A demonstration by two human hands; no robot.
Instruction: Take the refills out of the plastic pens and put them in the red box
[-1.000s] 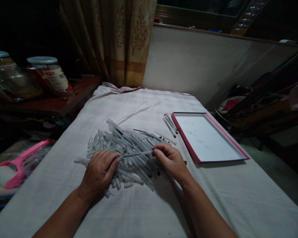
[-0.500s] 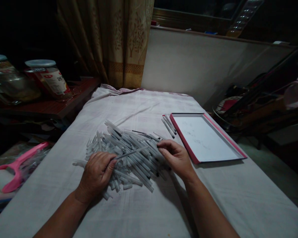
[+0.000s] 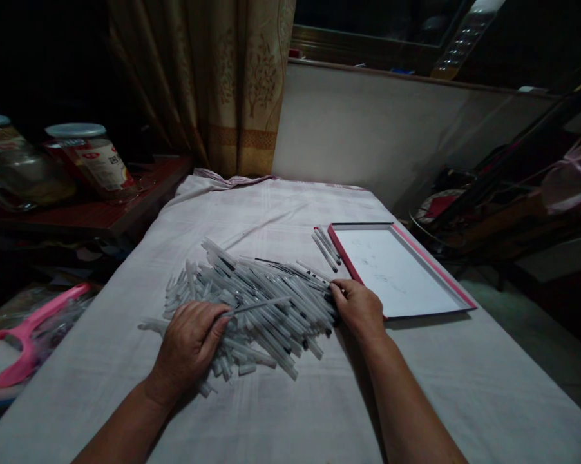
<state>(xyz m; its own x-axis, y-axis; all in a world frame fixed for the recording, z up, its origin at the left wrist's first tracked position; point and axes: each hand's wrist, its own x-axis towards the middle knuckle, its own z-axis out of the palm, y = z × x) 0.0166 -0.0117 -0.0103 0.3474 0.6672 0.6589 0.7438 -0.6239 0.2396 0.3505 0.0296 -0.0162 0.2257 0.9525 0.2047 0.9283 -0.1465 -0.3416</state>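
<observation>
A heap of pale grey pens (image 3: pixel 252 303) lies on a table covered with a white cloth (image 3: pixel 281 412). My left hand (image 3: pixel 187 348) rests on the near left of the heap, its fingers pinched on the end of one thin pen (image 3: pixel 261 305) that points right across the pile. My right hand (image 3: pixel 361 308) sits at the heap's right edge with the fingers curled down among the pens; what they grip is hidden. Just right of that hand lies a white board with a red frame (image 3: pixel 391 270).
Three loose pens (image 3: pixel 326 246) lie beside the board's far left corner. Two lidded jars (image 3: pixel 95 158) stand on a dark wooden shelf at the left, a pink-handled tool (image 3: pixel 27 322) below it. A patterned curtain (image 3: pixel 232 84) hangs behind; dark clutter fills the right side.
My right hand let go of the thin pen's right end and moved right to the heap's edge near the board. My left hand kept its hold on the pen.
</observation>
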